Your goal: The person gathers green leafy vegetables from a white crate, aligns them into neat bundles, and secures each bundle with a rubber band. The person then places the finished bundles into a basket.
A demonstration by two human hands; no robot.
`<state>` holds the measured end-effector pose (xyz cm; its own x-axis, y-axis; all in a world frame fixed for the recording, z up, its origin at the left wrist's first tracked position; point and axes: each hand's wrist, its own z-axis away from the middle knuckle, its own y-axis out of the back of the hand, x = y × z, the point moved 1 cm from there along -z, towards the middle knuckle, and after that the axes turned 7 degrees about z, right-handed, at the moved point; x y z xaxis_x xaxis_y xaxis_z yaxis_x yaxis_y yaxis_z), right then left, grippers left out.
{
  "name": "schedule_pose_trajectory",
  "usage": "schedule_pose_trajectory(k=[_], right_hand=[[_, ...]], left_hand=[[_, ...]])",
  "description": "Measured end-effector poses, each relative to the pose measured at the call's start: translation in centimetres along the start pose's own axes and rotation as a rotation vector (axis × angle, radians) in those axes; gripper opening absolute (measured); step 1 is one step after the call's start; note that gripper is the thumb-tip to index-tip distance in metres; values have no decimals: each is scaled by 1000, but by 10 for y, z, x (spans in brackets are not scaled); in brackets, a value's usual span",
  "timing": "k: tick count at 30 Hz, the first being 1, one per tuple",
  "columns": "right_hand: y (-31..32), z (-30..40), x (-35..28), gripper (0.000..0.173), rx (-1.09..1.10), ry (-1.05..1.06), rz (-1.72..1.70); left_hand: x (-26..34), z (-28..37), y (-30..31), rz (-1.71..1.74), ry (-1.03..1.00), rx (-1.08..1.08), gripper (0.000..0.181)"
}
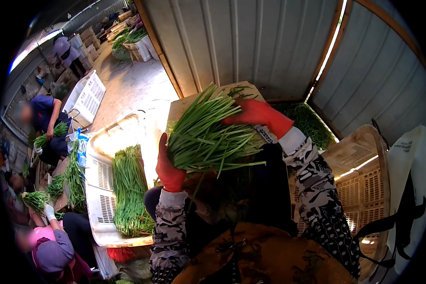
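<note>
My left hand (169,170), in a red-orange glove, cups the left side of a loose bunch of long green chive-like stalks (206,138), its thumb pointing up. At the bunch's upper right, my right hand (259,115), gloved alike, grips among the stalks; some of its fingers are hidden by leaves. The bunch fans out over my lap and the near part of a board-like work surface (181,106). A small dark tool or object with a pale patterned face (264,134) lies just below my right hand, partly covered.
At left, a white plastic crate (101,213) holds neatly laid green stalks (129,188). A tan crate (362,184) and pale bag (410,152) stand at right. Metal wall panels (241,42) rise ahead, with loose greens (305,120) at their foot. Co-workers (44,120) handle greens at left.
</note>
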<state>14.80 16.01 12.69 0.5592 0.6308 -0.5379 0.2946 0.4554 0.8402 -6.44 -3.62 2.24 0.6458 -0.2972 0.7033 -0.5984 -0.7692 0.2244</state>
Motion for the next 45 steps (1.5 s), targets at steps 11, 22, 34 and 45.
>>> schedule_pose_trajectory(k=[11,22,34,45], right_hand=[[-62,-44,19,48,101,144,69],[-57,-37,37,35,138,-61,262],[-54,-35,61,42,92,49,213],[-49,-3,35,24,207,210,434]], left_hand=[[1,-2,8,-269,-147,-49,81],[7,-3,10,-177,-20,-108,82],[9,-5,10,-181,38,-125,80],[14,-4,6,-151,36,-186,64]])
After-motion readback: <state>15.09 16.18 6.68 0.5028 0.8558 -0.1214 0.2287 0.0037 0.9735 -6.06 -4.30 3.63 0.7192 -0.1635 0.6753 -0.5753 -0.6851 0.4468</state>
